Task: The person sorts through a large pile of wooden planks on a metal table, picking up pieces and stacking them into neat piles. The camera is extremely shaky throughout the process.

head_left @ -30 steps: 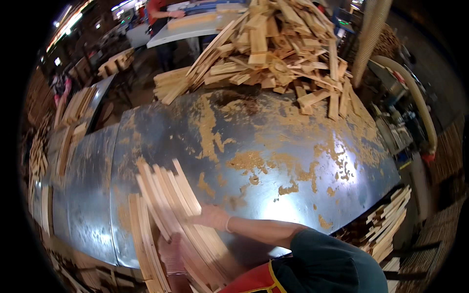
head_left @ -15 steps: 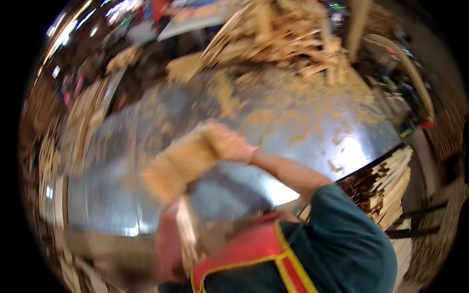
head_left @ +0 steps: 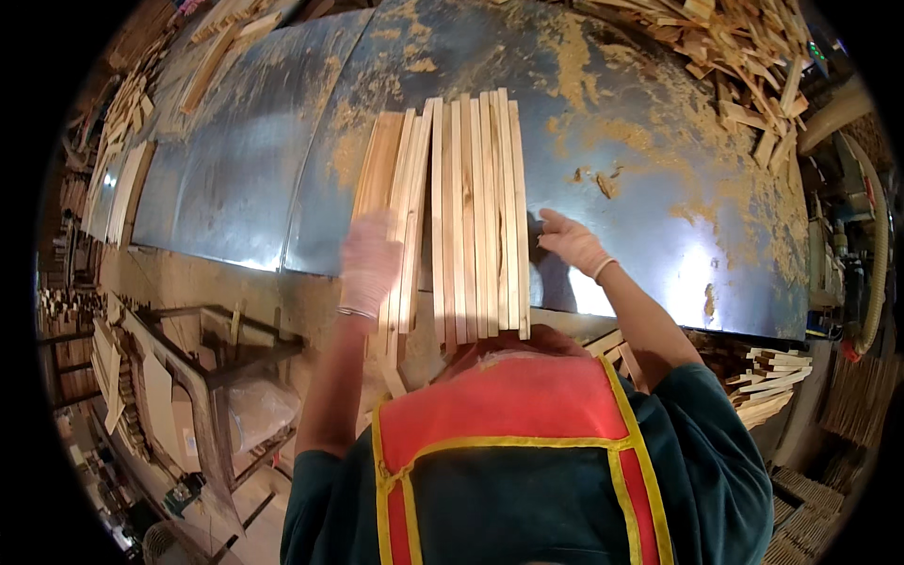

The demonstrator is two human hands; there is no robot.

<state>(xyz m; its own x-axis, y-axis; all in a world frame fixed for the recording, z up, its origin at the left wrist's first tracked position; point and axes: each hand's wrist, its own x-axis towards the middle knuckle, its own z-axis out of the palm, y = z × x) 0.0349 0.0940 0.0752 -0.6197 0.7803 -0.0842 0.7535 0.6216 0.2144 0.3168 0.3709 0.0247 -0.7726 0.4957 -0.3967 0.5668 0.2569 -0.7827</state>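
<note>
A row of pale wooden strips (head_left: 476, 217) lies side by side across the near edge of the metal table, with the near ends overhanging. A narrow gap splits the row; the left group leans slightly. My left hand (head_left: 370, 259), in a thin pale glove, lies against the outer strips of that left group, its fingers stretched forward and a little blurred. To the right of the row, my right hand (head_left: 574, 245), also gloved, stays a short way off the strips. It is open and holds nothing, its fingers pointing toward them.
Sawdust is scattered over the metal tabletop (head_left: 650, 207). Wood offcuts (head_left: 744, 56) are heaped at the far right. More strips (head_left: 132, 193) lie at the table's left end. A frame (head_left: 202, 386) stands below left, and stacked wood (head_left: 767, 386) sits below the right edge.
My view has turned and steadied. The bundle that my right hand gripped, tilted above the table, now appears laid down as a row. My right hand has come off it, toward the right.
</note>
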